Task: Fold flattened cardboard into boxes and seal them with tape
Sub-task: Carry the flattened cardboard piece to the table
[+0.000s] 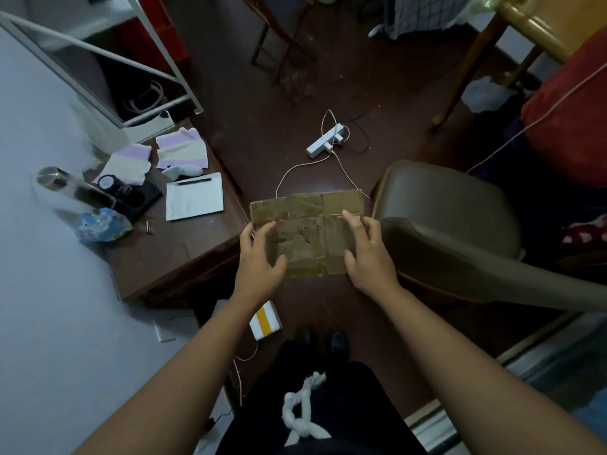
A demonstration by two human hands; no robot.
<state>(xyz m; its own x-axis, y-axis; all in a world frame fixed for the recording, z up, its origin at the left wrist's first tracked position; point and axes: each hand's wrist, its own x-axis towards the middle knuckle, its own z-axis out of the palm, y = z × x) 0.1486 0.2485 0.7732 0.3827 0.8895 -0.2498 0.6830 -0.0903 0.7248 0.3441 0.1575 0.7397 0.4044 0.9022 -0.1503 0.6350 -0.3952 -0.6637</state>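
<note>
The flat cardboard (307, 229) is held out over the floor (295, 103), between the surface (184, 247) and a chair (443, 208). The left hand (259, 261) grips its left edge; the right hand (368, 254) grips its right edge, fingers curled on top.

Dim room: dark floor (295, 93), wooden desk (184, 251), brown chair (443, 205).

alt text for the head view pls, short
A person holds a flattened cardboard piece in front of them, left hand and right hand each with a grip on one side. A cluttered wooden table sits left, a brown chair right.
</note>
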